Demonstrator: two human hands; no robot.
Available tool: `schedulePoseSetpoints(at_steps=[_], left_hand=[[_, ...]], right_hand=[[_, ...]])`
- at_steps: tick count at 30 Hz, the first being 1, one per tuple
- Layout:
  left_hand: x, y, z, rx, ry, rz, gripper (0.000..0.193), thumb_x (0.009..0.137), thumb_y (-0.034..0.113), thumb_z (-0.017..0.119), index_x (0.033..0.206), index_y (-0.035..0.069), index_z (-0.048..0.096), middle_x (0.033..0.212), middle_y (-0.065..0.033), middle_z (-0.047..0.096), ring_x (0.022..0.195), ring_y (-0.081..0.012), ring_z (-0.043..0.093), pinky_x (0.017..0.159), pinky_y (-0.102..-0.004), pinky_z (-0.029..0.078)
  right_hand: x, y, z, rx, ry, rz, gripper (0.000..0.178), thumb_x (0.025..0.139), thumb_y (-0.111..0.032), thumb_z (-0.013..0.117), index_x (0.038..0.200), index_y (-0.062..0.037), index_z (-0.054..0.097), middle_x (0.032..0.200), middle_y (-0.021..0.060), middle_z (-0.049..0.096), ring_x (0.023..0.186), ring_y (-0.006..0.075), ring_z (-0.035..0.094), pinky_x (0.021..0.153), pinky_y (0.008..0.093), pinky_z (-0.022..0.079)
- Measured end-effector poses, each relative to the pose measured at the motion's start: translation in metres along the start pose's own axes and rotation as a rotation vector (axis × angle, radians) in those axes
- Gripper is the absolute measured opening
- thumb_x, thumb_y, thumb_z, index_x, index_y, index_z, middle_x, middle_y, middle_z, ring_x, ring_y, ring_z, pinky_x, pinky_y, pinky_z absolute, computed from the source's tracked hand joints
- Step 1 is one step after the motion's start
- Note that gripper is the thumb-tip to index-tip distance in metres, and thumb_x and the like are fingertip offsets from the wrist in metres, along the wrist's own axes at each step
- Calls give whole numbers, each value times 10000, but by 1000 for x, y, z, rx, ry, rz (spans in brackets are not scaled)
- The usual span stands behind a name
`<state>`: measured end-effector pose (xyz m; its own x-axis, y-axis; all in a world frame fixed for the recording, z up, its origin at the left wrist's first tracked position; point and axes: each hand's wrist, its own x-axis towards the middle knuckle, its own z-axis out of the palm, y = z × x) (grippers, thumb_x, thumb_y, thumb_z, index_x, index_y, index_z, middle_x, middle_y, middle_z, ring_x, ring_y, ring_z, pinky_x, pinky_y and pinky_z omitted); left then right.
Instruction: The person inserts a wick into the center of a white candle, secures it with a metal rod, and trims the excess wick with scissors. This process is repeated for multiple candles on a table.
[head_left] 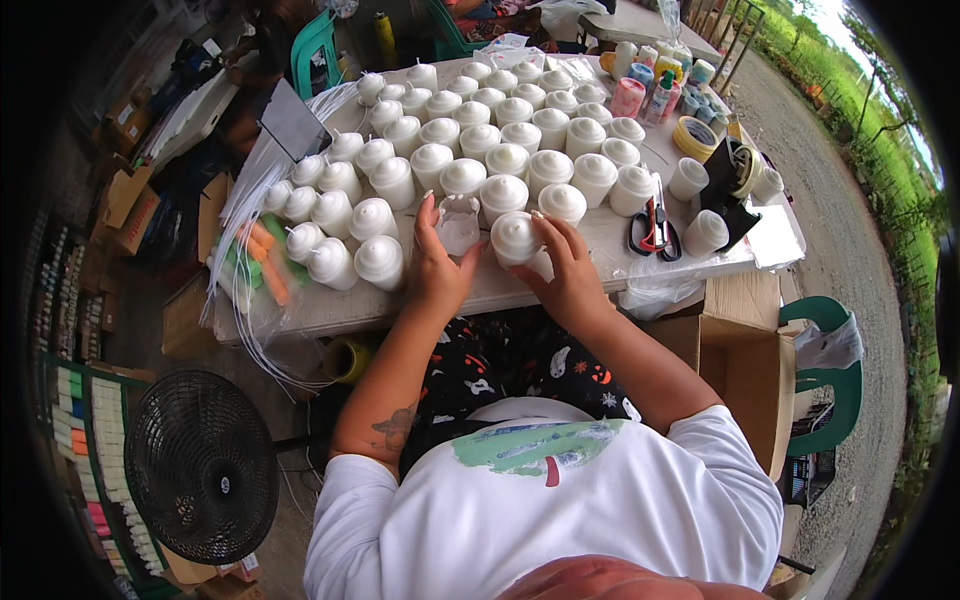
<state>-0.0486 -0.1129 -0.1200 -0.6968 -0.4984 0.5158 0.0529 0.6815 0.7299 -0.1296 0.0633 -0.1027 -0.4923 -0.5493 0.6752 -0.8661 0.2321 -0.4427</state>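
A small clear glass cup point(459, 228) stands near the front edge of the table, in the curve of my left hand point(443, 272). The left fingers lie along its left side and the thumb is at its front right. Just to the right, my right hand point(570, 275) grips a white candle point(514, 238) with a domed top, fingers on its right side and thumb low in front. Rows of similar white candles point(391, 180), some with short wicks showing, crowd the table beyond both hands.
Red-handled scissors point(655, 232) lie right of the candles, near tape rolls point(696, 138) and coloured jars point(628, 98). Long white wicks point(240, 215) hang over the table's left side. A black fan point(202, 466) stands lower left; an open cardboard box point(738, 365) sits at right.
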Motion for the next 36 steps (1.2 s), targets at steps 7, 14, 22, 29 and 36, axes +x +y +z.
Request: schedulePoseSetpoints(at_steps=[7,14,22,29,36], left_hand=[[-11,-6,-6,5,21,92,952,684,72,817,1413,2,209,1259,-274,446,1158,-386,506,969,-444,435],[-5,-6,5,19,99,161,969,671,44,817,1414,8,196,1257,-264,453,1155,-389,503,974,-442,423],[-9,-3,-5,83,55,183,941,689,69,808,1404,18,199,1328,-269,413,1202,-429,462,1028,-475,378],[-58,32,-57,189,54,553,780,714,73,794,1318,32,302,1374,-252,355,1248,-429,424,1039,-500,376],[-94,9,-146,353,397,223,634,766,-9,718,1284,-54,354,1343,-245,354,1223,-364,436,1049,-456,375]], right_hand=[[-20,7,-59,10,127,110,537,743,-115,795,1212,-46,544,1126,166,556,984,307,584,833,368,502],[-17,39,-104,-198,152,225,280,773,-35,730,1037,-74,646,960,103,617,885,280,592,789,367,476],[20,36,-123,-166,241,164,202,813,-25,689,1010,-56,660,942,105,638,853,265,613,763,344,486],[89,122,-164,-450,104,289,176,882,-188,635,946,-30,680,878,166,680,797,290,665,706,362,508],[185,270,-88,-947,-946,355,258,784,-84,565,997,-10,691,1040,219,658,954,356,651,803,430,521]])
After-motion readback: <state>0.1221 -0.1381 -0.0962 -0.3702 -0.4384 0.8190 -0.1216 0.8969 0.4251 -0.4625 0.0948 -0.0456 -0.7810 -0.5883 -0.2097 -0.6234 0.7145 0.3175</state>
